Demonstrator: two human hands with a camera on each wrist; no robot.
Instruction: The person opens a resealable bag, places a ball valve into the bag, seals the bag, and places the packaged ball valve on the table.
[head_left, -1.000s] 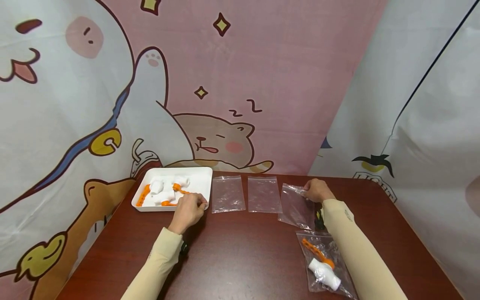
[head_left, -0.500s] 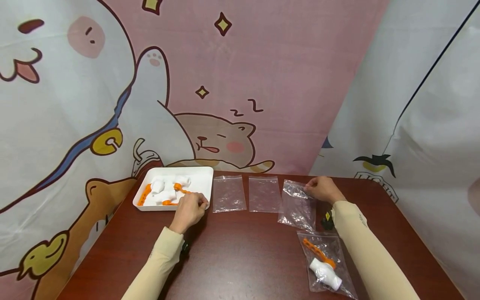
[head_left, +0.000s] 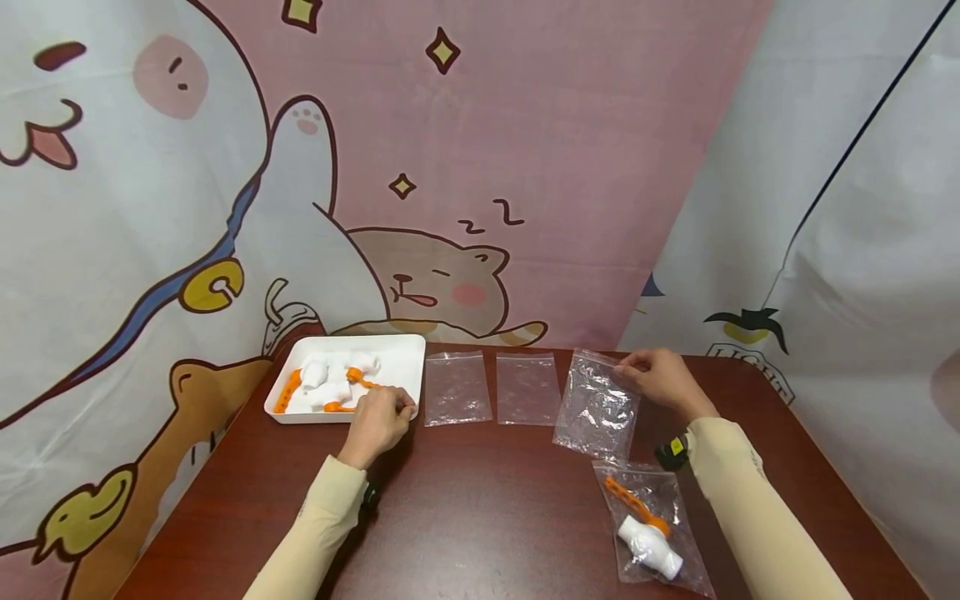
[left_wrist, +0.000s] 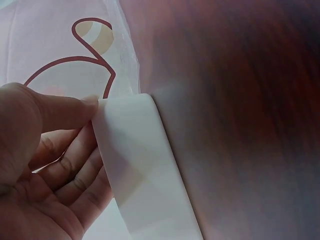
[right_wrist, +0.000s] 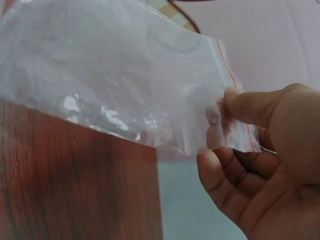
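My right hand (head_left: pixel 663 379) pinches a clear zip-lock bag (head_left: pixel 597 404) by a top corner, and the bag's upper end is raised off the table. In the right wrist view the thumb (right_wrist: pixel 252 106) lies over the bag beside its red-lined zip strip, with fingers behind. At the tray's front right corner, my left hand (head_left: pixel 380 423) holds the rim of the white tray (head_left: pixel 408 354). The left wrist view has the thumb (left_wrist: pixel 67 111) at the tray's edge and the other fingers curled under it. White pipe fittings (head_left: pixel 315 372) and orange perforated strips (head_left: pixel 287 392) lie in the tray.
Two flat clear zip-lock bags (head_left: pixel 457 387) lie side by side right of the tray. Nearer the front right, a filled bag (head_left: pixel 630 575) contains a white fitting (head_left: pixel 649 546) and an orange strip (head_left: pixel 637 507). A cartoon-printed cloth (head_left: pixel 585 167) hangs behind the brown table (head_left: pixel 480 517).
My right hand has moved a little to the right, lifting and tilting the pinched bag so that its top rises. The left hand and the tray stay in place.
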